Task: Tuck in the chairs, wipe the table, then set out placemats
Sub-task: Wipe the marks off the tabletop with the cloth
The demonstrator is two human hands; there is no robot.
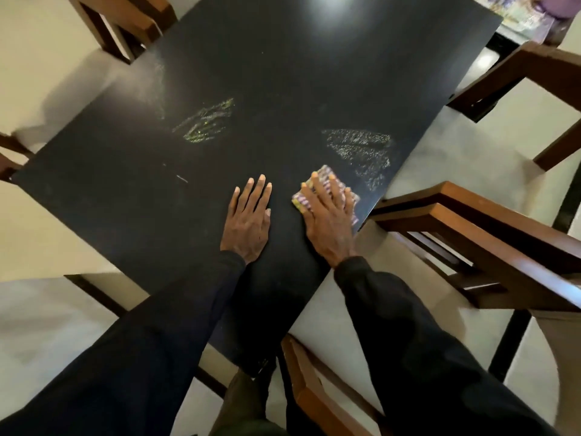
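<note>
A pale cream floor (47, 231) spreads smooth and matte on every side. On it stands a black rectangular table (283, 73), whose matte top catches a soft white glare (342, 4) of overhead light at its far end. Brown wooden chairs stand round it. The far-left chair (125, 20) is near one corner and the far-right chair (518, 73) stands apart from the edge. The right-hand chair (487, 240) has its back close to the table's side, and the near chair (308, 388) sits by the near corner. Beyond the far right corner lies a blurred floral-printed surface (522, 14).
</note>
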